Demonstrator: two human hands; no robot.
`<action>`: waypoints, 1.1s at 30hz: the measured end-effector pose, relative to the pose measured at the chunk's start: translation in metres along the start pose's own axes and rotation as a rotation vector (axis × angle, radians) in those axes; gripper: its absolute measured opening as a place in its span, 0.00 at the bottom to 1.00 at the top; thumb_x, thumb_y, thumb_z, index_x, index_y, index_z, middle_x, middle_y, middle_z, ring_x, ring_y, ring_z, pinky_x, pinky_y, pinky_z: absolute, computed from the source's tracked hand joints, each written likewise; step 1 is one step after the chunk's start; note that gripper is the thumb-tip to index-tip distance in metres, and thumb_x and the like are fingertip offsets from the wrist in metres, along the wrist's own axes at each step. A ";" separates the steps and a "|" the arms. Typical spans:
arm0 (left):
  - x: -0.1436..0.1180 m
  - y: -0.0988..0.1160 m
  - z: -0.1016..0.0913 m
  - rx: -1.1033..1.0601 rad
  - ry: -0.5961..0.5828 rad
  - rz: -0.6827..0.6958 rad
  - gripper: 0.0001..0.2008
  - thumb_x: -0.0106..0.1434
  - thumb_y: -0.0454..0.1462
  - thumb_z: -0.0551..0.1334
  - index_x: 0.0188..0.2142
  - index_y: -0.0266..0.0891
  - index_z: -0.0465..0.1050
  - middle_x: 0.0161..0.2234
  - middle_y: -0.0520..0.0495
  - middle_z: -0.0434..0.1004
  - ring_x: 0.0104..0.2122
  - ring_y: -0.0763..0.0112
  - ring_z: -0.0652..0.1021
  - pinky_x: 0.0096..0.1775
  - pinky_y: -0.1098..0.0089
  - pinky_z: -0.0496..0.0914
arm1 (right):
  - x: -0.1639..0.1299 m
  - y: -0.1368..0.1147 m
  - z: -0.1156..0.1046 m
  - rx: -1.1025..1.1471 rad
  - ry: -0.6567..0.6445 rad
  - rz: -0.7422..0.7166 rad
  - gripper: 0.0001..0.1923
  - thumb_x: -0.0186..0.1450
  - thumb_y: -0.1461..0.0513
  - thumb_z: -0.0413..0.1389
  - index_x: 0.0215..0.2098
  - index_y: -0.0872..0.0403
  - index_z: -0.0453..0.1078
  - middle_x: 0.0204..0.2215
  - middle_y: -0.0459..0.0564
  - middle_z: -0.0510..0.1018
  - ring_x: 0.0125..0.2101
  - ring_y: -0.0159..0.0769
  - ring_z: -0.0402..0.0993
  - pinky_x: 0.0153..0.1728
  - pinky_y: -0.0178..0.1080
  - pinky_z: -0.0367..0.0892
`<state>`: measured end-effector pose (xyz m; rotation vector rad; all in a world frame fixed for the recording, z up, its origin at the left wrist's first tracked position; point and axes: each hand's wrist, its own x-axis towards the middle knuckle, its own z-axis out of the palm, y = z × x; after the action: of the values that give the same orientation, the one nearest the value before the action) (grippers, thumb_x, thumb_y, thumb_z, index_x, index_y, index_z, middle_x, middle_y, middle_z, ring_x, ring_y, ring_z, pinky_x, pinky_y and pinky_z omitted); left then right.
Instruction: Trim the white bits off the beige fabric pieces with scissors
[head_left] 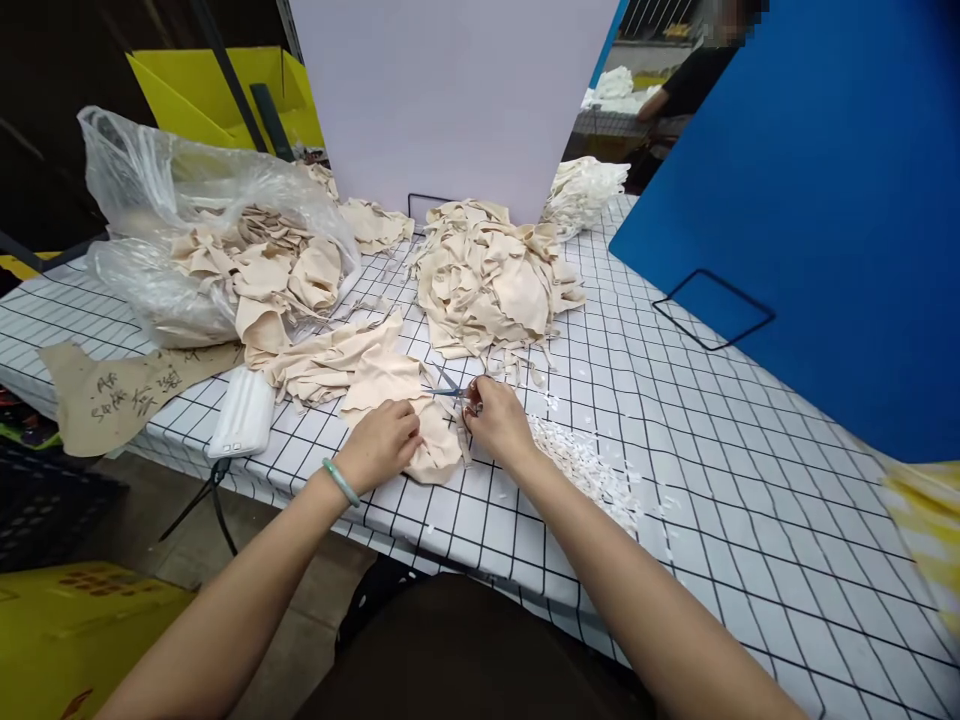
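Observation:
My right hand point(495, 415) is closed round the handles of small scissors point(448, 388); their blades stand apart and point left over beige fabric. My left hand point(384, 443), with a green bangle on its wrist, has its fingers curled on a beige fabric piece point(435, 455) and presses it at the table's front edge. Whether the fingertips pinch the cloth is partly hidden. More beige pieces point(330, 360) trail off to the left. Right of my right hand lies a scatter of tiny white scraps point(589, 470).
A big heap of beige pieces point(495, 280) sits ahead. At left are a clear plastic bag point(172, 180) of fabric, a brown paper pattern point(135, 395) and a white power bank point(244, 415) with a cable. Pale and blue panels point(810, 220) stand behind. Another person works beyond.

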<state>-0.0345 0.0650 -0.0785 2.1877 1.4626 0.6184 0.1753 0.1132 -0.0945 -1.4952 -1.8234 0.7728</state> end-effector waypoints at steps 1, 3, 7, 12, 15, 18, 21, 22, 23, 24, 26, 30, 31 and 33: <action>-0.002 -0.002 -0.006 -0.018 0.002 -0.023 0.07 0.58 0.32 0.65 0.24 0.38 0.70 0.31 0.45 0.72 0.34 0.61 0.71 0.41 0.60 0.68 | 0.002 0.001 -0.001 -0.016 -0.006 -0.007 0.11 0.52 0.68 0.56 0.27 0.49 0.57 0.30 0.50 0.71 0.38 0.46 0.66 0.41 0.45 0.62; -0.005 -0.001 -0.016 -0.070 0.033 -0.075 0.09 0.57 0.32 0.65 0.22 0.38 0.69 0.28 0.46 0.69 0.32 0.62 0.70 0.41 0.59 0.68 | 0.003 0.004 -0.006 -0.035 -0.013 -0.011 0.11 0.52 0.69 0.55 0.27 0.49 0.57 0.29 0.49 0.70 0.36 0.45 0.66 0.40 0.44 0.61; -0.008 0.021 -0.014 -0.256 0.141 -0.163 0.05 0.62 0.31 0.59 0.31 0.38 0.73 0.35 0.44 0.72 0.39 0.61 0.73 0.47 0.58 0.68 | 0.001 0.007 -0.014 -0.007 -0.031 0.012 0.11 0.51 0.69 0.54 0.25 0.49 0.56 0.26 0.47 0.69 0.33 0.42 0.66 0.37 0.42 0.61; 0.007 0.050 0.020 -0.590 0.119 -0.315 0.10 0.70 0.35 0.54 0.45 0.35 0.71 0.39 0.41 0.79 0.38 0.66 0.80 0.42 0.65 0.76 | -0.019 -0.011 -0.034 0.155 -0.092 0.101 0.06 0.55 0.64 0.54 0.28 0.50 0.59 0.24 0.42 0.68 0.25 0.34 0.64 0.28 0.37 0.61; 0.031 0.040 0.032 -0.673 0.156 -0.447 0.14 0.74 0.36 0.48 0.52 0.33 0.66 0.45 0.36 0.78 0.41 0.69 0.82 0.43 0.67 0.77 | -0.049 -0.028 -0.047 0.394 -0.312 0.100 0.06 0.56 0.62 0.56 0.30 0.51 0.62 0.26 0.42 0.69 0.26 0.31 0.64 0.29 0.36 0.61; 0.066 0.017 0.029 -0.625 0.158 -0.583 0.16 0.74 0.41 0.52 0.53 0.30 0.66 0.43 0.36 0.78 0.37 0.67 0.81 0.40 0.64 0.78 | -0.077 -0.039 -0.051 0.600 -0.538 0.096 0.07 0.56 0.65 0.57 0.29 0.51 0.62 0.27 0.42 0.68 0.29 0.31 0.62 0.33 0.36 0.61; 0.104 -0.003 0.016 -0.495 0.145 -0.658 0.17 0.70 0.42 0.61 0.53 0.34 0.70 0.47 0.40 0.76 0.42 0.63 0.80 0.43 0.59 0.77 | -0.089 -0.041 -0.047 0.650 -0.494 0.148 0.09 0.56 0.66 0.58 0.29 0.51 0.61 0.28 0.42 0.66 0.30 0.31 0.60 0.35 0.37 0.59; 0.113 -0.007 0.012 -0.448 0.153 -0.664 0.17 0.69 0.42 0.62 0.53 0.35 0.70 0.50 0.41 0.75 0.45 0.62 0.79 0.45 0.57 0.77 | -0.090 -0.040 -0.045 0.663 -0.469 0.164 0.09 0.56 0.66 0.59 0.30 0.51 0.61 0.28 0.42 0.66 0.30 0.31 0.60 0.34 0.37 0.58; 0.119 -0.008 0.009 -0.405 0.165 -0.661 0.17 0.69 0.41 0.62 0.54 0.37 0.70 0.52 0.42 0.74 0.47 0.61 0.78 0.47 0.57 0.76 | -0.090 -0.038 -0.045 0.673 -0.450 0.172 0.09 0.57 0.66 0.59 0.30 0.51 0.61 0.29 0.42 0.66 0.30 0.30 0.60 0.34 0.37 0.58; 0.121 -0.008 0.008 -0.368 0.180 -0.650 0.17 0.69 0.41 0.62 0.54 0.37 0.70 0.53 0.41 0.73 0.49 0.61 0.77 0.48 0.56 0.75 | -0.090 -0.036 -0.045 0.677 -0.433 0.172 0.09 0.57 0.65 0.59 0.31 0.51 0.61 0.29 0.42 0.66 0.30 0.31 0.60 0.34 0.37 0.58; 0.115 -0.004 0.009 -0.313 0.209 -0.615 0.17 0.69 0.41 0.62 0.54 0.37 0.70 0.53 0.41 0.73 0.48 0.61 0.77 0.48 0.56 0.75 | -0.088 -0.030 -0.048 0.659 -0.386 0.175 0.08 0.58 0.64 0.58 0.30 0.51 0.61 0.28 0.42 0.66 0.30 0.31 0.60 0.34 0.37 0.58; 0.085 -0.002 0.017 -0.254 0.280 -0.589 0.09 0.69 0.39 0.58 0.40 0.35 0.73 0.39 0.46 0.78 0.41 0.64 0.79 0.43 0.63 0.75 | -0.086 -0.018 -0.055 0.586 -0.265 0.244 0.09 0.57 0.62 0.59 0.30 0.51 0.62 0.28 0.42 0.66 0.31 0.33 0.61 0.33 0.37 0.59; 0.082 -0.003 0.017 -0.235 0.303 -0.597 0.09 0.68 0.39 0.58 0.36 0.36 0.72 0.35 0.46 0.78 0.40 0.63 0.79 0.43 0.64 0.74 | -0.086 -0.017 -0.055 0.581 -0.250 0.259 0.09 0.57 0.62 0.60 0.30 0.51 0.62 0.29 0.43 0.66 0.31 0.33 0.61 0.33 0.37 0.59; 0.084 -0.007 0.014 -0.188 0.346 -0.617 0.09 0.64 0.40 0.61 0.30 0.38 0.68 0.34 0.45 0.77 0.43 0.58 0.78 0.44 0.63 0.71 | -0.085 -0.017 -0.051 0.590 -0.249 0.263 0.09 0.56 0.61 0.60 0.31 0.51 0.63 0.29 0.43 0.67 0.31 0.33 0.62 0.34 0.37 0.60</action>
<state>-0.0028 0.1445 -0.0837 1.4140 2.0322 0.8839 0.2166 0.0287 -0.0595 -1.2863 -1.3875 1.5293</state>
